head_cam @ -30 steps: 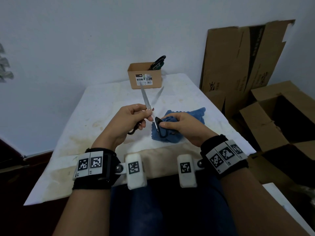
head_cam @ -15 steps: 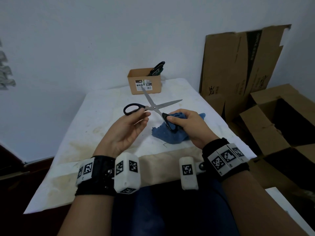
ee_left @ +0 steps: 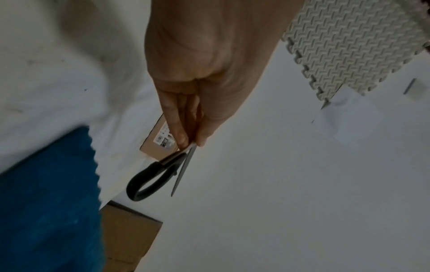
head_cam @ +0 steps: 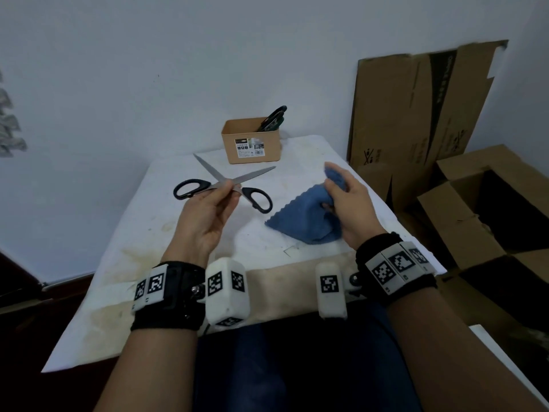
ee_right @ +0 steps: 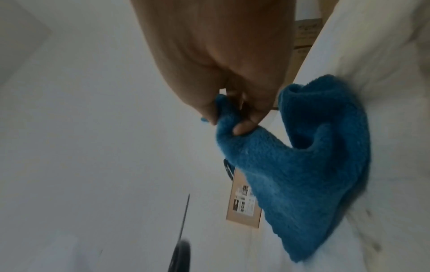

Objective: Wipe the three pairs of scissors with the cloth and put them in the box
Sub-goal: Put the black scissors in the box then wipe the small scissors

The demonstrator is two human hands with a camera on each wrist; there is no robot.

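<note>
Head view: one scissors (head_cam: pixel 222 185), one cloth (head_cam: pixel 300 215), one box (head_cam: pixel 251 144).

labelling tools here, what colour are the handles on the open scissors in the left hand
Black, clearest in the head view: the open steel scissors' looped handles.

Box label (head_cam: pixel 249 146) print too small — nothing legible

Table (head_cam: pixel 142 221) has a white cover, pretty stained, with a tan strip along the near edge. Small brown box (head_cam: pixel 252 145) sits at the far end. Blue cloth (head_cam: pixel 303 218) droops onto the top near the right side.
</note>
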